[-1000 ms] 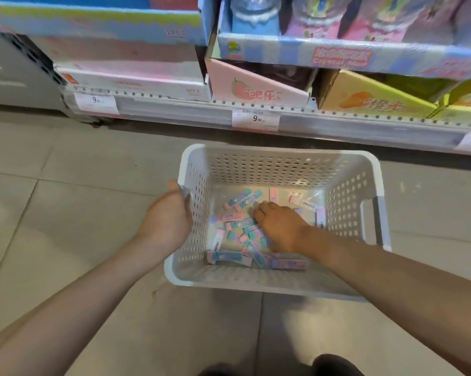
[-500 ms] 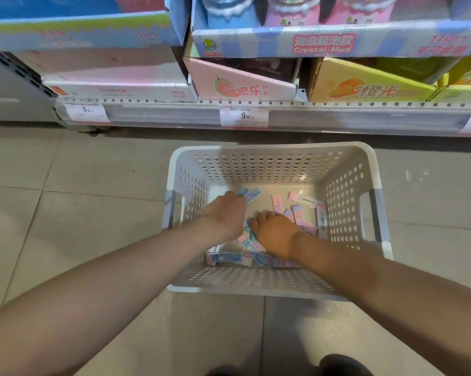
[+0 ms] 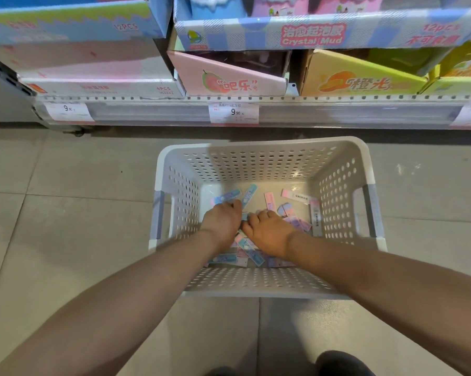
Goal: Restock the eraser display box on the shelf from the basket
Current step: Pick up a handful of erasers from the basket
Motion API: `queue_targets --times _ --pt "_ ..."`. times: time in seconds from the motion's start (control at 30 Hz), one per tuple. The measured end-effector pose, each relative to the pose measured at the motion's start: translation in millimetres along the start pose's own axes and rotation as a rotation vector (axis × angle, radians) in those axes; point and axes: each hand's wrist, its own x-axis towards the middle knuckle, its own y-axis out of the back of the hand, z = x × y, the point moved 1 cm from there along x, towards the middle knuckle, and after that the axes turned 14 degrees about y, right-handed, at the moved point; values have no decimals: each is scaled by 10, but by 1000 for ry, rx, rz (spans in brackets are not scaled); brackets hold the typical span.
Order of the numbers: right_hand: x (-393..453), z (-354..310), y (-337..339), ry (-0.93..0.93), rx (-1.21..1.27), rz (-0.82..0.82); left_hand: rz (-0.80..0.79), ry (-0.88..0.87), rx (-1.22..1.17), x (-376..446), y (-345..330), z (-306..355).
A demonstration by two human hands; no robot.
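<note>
We have both hands down in the white perforated basket (image 3: 337, 156) on the floor (image 3: 66, 213), the left hand (image 3: 223, 221) and right hand (image 3: 269, 232) side by side over the loose erasers (image 3: 291, 213) on its bottom. Our fingers are curled downward into the pile, but we cannot tell whether either hand has actually closed on anything, since the backs of the hands hide the fingertips. The erasers are small, slick-wrapped and lie crisscrossed, so a hurried scoop could let several slip out as we lift. We see no eraser display box among the cartons on the shelf (image 3: 256, 112) ahead, so we risk dropping stock into the wrong one, such as the pink carton (image 3: 229, 82).
</note>
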Motion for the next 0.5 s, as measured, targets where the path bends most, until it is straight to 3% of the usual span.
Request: queue_targets --times 0.3,0.5 --pt "-220 92 121 -52 192 49 -28 39 -106 25 -46 3" --pt "-301 325 244 -542 599 245 -39 213 -622 118 40 24"
